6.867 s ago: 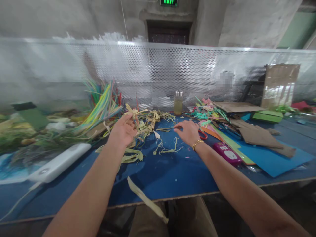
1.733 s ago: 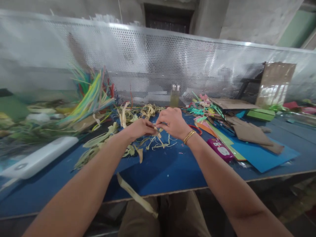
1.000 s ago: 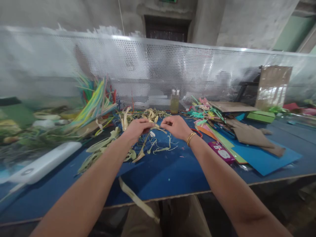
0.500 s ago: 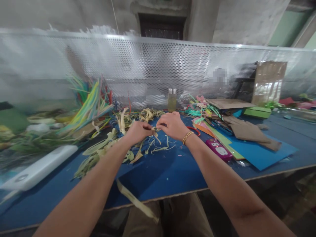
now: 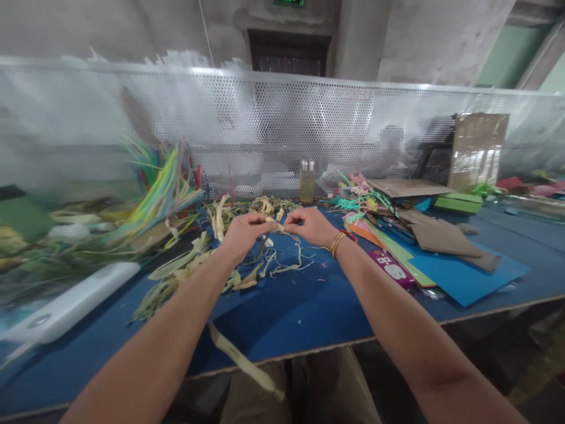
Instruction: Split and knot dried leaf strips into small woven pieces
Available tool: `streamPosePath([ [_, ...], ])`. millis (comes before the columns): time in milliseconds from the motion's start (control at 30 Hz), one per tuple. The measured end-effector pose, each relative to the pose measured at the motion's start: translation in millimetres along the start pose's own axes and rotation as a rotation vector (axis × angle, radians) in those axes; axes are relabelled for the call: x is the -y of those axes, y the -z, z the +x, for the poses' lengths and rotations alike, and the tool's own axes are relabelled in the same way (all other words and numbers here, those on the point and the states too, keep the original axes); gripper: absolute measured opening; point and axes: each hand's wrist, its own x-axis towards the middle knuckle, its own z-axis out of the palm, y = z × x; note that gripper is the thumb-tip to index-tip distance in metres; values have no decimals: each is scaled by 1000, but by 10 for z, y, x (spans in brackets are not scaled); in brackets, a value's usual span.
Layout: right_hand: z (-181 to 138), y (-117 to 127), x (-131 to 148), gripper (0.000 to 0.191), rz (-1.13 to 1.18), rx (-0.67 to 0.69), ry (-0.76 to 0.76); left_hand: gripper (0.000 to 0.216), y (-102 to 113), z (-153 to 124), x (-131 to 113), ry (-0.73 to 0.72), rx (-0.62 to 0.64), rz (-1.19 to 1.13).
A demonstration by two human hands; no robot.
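My left hand (image 5: 242, 232) and my right hand (image 5: 311, 225) are raised close together over the blue table (image 5: 291, 306). Both pinch a thin pale dried leaf strip (image 5: 278, 226) between thumb and fingers, the strip spanning the small gap between them. A gold bracelet (image 5: 338, 242) circles my right wrist. Loose pale leaf strips (image 5: 194, 274) lie scattered on the table under and left of my hands. A heap of curled dried strips (image 5: 260, 206) lies just beyond my hands.
A bundle of coloured strips (image 5: 165, 182) fans up at the left. A white flat device (image 5: 70, 303) lies at front left. A small glass bottle (image 5: 307, 182) stands by the perforated metal screen (image 5: 282, 129). Coloured paper, brown card (image 5: 441, 235) and a pink box (image 5: 392, 265) lie at right.
Earlier my hands were apart, the left lifting a strip piece, the right flat on the table. They came together on one strip; in the last second they rose slightly and kept pinching it.
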Motion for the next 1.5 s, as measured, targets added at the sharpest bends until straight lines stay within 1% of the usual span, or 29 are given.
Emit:
streamPosePath([
  [67, -2, -15, 31, 13, -52, -59, 25, 20, -17, 14, 40, 29, -68, 5],
  [133, -1, -38, 47, 11, -88, -95, 49, 19, -54, 16, 74, 45, -111, 8],
  [200, 3, -77, 45, 10, -99, -93, 51, 19, -103, 12, 107, 55, -149, -12],
  [333, 17, -187, 20, 12, -97, -96, 8, 20, -186, 10, 166, 76, -205, -62],
  [433, 18, -230, 19, 13, -134, -155, -20, 21, -204, 13, 185, 82, -204, -92],
  [533, 1, -201, 60, 13, -248, -186, -27, 21, -188, 17, 187, 84, -204, -69],
  [600, -16, -159, 115, 12, -370, -170, -12, 21, -162, 19, 183, 70, -208, -1],
  [667, -31, -120, 183, 14, -494, -143, 30, 21, -126, 18, 169, 47, -199, 144],
  [733, -39, -92, 244, 17, -583, -126, 89, 19, -87, 12, 142, 10, -163, 330],
  [800, -37, -76, 273, 19, -616, -115, 126, 19, -55, 0, 100, -59, -88, 484],
  [900, -26, -59, 220, 16, -556, -76, 107, 19, -22, -24, 24, -168, 104, 606],
  [967, -20, -43, 125, 13, -415, 17, 36, 18, -7, -40, -26, -207, 251, 621],
  [1033, -17, -25, 9, 14, -186, 150, -66, 16, 4, -55, -66, -215, 367, 555],
  [1067, -15, -17, -45, 17, -58, 200, -115, 16, 6, -61, -79, -204, 395, 490],
  [1100, -13, -13, -90, 19, 59, 219, -157, 17, 3, -65, -86, -181, 398, 405],
  [1133, -8, -13, -123, 20, 158, 206, -195, 19, -7, -66, -85, -146, 370, 310],
  [1167, -2, -19, -142, 20, 229, 165, -231, 21, -23, -65, -77, -107, 316, 213],
  [1233, 14, -50, -137, 19, 285, 40, -298, 24, -77, -54, -44, -27, 156, 38],
  [1267, 21, -76, -118, 18, 267, -21, -320, 26, -113, -46, -21, 15, 69, -33],
  [1333, 30, -146, -61, 15, 145, -134, -308, 27, -194, -30, 30, 91, -75, -150],
  [1400, 28, -231, -1, 12, -10, -211, -227, 28, -268, -19, 79, 150, -166, -254],
  [1433, 23, -275, 23, 10, -74, -234, -182, 28, -296, -17, 100, 170, -190, -302],
  [1500, 12, -345, 58, 7, -163, -264, -117, 28, -323, -16, 130, 200, -198, -380],
])
